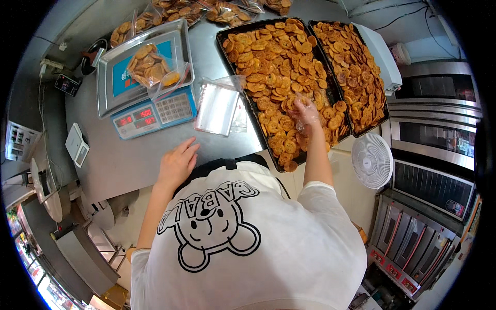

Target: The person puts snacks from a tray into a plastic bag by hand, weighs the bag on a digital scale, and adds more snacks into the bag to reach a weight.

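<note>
My right hand, in a thin clear plastic glove, reaches into a black baking tray full of round, flat golden-brown cookies. Its fingers are bunched against the cookies; what they hold, if anything, is hidden. My left hand is bare and open at the table's near edge, its fingers extended and holding nothing. Between the scale and the tray lies a stack of clear plastic bags. On the metal pan of the blue digital scale sits an unsealed clear bag of cookies.
A second tray of cookies stands to the right, beside a white appliance. Filled bags lie at the table's back. A small white device rests on the left. A white fan and ovens stand at right.
</note>
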`<action>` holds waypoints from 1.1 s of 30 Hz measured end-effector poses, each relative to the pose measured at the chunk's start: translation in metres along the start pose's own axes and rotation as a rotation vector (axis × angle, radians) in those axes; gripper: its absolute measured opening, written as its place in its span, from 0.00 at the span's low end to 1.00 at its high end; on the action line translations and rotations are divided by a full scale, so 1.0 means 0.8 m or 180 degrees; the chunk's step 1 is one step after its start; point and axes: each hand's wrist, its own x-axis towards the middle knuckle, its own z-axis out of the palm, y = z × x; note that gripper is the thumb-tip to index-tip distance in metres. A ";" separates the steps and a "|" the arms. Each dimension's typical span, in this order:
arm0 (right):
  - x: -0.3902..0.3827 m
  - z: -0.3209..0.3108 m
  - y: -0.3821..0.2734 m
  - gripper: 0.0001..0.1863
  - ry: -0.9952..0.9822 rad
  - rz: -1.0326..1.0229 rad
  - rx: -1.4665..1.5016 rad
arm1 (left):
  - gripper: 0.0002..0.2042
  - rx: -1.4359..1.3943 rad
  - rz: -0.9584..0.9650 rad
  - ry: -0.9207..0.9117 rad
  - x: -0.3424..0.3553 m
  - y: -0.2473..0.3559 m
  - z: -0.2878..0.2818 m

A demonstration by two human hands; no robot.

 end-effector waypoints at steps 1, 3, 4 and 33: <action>0.004 -0.008 0.009 0.32 -0.0172 -0.0077 0.0179 | 0.15 0.0009 0.0044 0.0014 0.002 0.000 0.000; 0.008 -0.014 0.024 0.30 0.0011 -0.0540 -0.0234 | 0.15 0.0048 0.0062 0.0003 0.005 0.001 -0.001; 0.008 -0.016 0.027 0.29 0.0097 -0.0770 -0.0444 | 0.15 0.0069 0.0066 -0.0001 0.006 0.001 -0.001; -0.049 0.026 0.046 0.21 0.1334 -0.2466 -0.3695 | 0.13 0.0077 -0.0047 -0.0203 -0.005 -0.008 0.015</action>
